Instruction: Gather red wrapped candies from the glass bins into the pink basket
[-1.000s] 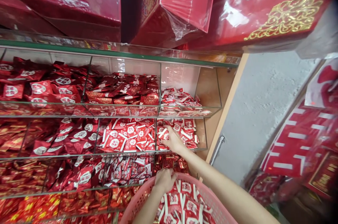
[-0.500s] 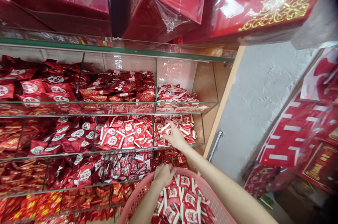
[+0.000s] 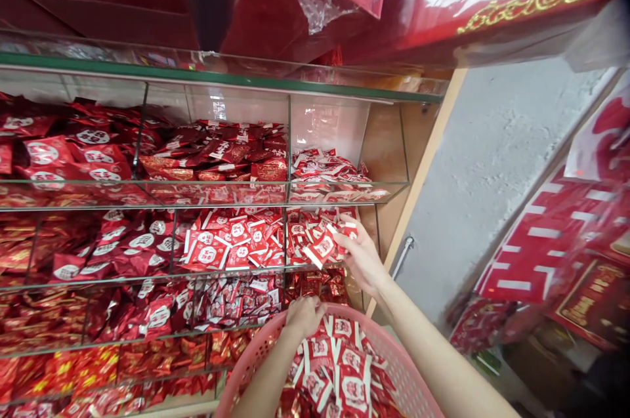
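Note:
My right hand pinches a small red and white candy packet at the front of the right-hand compartment of the second shelf. More packets of the same look lie behind it there. My left hand is closed over the far rim of a pink plastic basket, its fingers folded over the edge. Inside the basket is a heap of red and white packets, most with a printed white patch. The basket is tilted toward me, just below the shelf.
Glass dividers split the shelves into compartments of red packets. Large red boxes in clear wrap stand on the top glass shelf. To the right are a grey wall, a metal hook and hanging red decorations.
My right hand has drawn back to the right from the compartment and now has a packet in its fingers. My left hand stays on the basket rim. The view has shifted slightly.

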